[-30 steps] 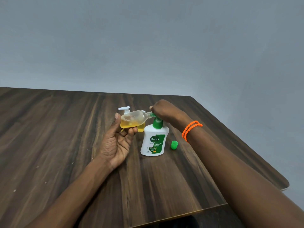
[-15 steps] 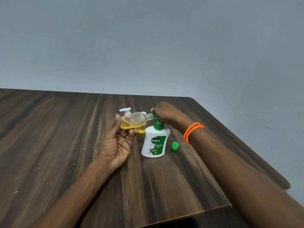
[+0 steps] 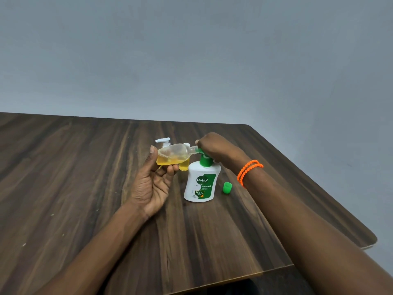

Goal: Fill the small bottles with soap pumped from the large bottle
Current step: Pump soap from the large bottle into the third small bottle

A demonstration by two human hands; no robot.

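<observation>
So the left hand (image 3: 156, 184) grips a small clear bottle (image 3: 174, 154) on its side, part full of yellow soap, neck right at the green pump spout of the big white Dettol bottle (image 3: 201, 184) standing on the wooden counter (image 3: 63, 177). The right hand (image 3: 214, 146) sits curled over the pump head. A green cap (image 3: 227, 187) lies just right of the big bottle.

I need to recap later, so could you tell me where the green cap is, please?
In the head view, the green cap stands on the table, just right of the Dettol bottle.
</observation>
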